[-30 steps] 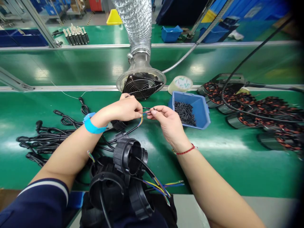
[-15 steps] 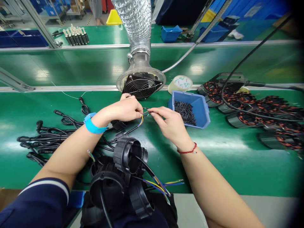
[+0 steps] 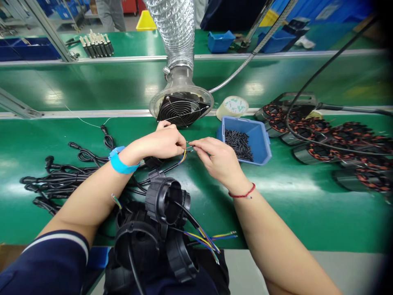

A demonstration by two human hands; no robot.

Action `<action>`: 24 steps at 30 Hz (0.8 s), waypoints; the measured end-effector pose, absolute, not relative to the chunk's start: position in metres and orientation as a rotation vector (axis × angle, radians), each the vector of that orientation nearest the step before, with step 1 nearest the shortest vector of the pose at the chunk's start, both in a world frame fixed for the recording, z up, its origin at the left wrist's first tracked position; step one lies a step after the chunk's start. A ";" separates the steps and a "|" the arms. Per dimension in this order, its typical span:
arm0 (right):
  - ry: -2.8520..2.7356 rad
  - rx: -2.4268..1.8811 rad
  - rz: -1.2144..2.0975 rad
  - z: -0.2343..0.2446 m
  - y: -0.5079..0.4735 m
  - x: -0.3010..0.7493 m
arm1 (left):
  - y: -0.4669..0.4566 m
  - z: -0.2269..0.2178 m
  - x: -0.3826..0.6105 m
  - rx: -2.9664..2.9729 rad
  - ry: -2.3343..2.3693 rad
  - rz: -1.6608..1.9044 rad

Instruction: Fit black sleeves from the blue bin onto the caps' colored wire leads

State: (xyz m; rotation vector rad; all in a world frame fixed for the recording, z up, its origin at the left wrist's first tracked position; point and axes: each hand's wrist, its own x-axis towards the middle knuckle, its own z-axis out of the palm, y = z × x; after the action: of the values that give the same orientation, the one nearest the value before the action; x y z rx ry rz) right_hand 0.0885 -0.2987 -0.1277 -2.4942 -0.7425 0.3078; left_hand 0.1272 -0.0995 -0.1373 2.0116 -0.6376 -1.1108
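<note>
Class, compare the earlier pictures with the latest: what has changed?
The bare right hand has shifted slightly right and turned; any grasp or release is too small to tell. A background person in grey trousers has moved leftward. The bare left hand still holds the thin multicoloured wires; the blue plastic bin stayed put.

The left hand [image 3: 167, 141] is hiding part of the coloured wires [image 3: 183, 157], whose tips at the right hand [image 3: 219, 157] are appearing too small to tell. The left forearm [image 3: 95, 196] is covering stretches of black cables [image 3: 63, 180]. The top edge is cutting off the foil duct [image 3: 172, 24]; the rightmost stators [image 3: 376, 176] are appearing blurred.
</note>
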 end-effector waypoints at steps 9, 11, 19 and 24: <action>-0.823 -2.486 0.261 -0.127 -0.299 0.089 | -0.102 -0.139 0.126 2.027 -0.648 -1.106; -0.756 -2.436 0.339 -0.123 -0.297 0.089 | -0.103 -0.139 0.125 2.025 -0.651 -1.100; -0.418 -2.291 0.816 -0.117 -0.299 0.094 | -0.102 -0.140 0.122 2.041 -0.694 -1.080; -0.192 -2.088 1.138 -0.123 -0.305 0.095 | -0.101 -0.147 0.120 2.006 -0.772 -1.018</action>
State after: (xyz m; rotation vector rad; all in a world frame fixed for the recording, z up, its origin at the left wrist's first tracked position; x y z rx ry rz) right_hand 0.0954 -0.3049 -0.1232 -2.0883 -0.1922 1.1381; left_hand 0.1201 -0.1005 -0.1467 2.0063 -0.7721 -1.0179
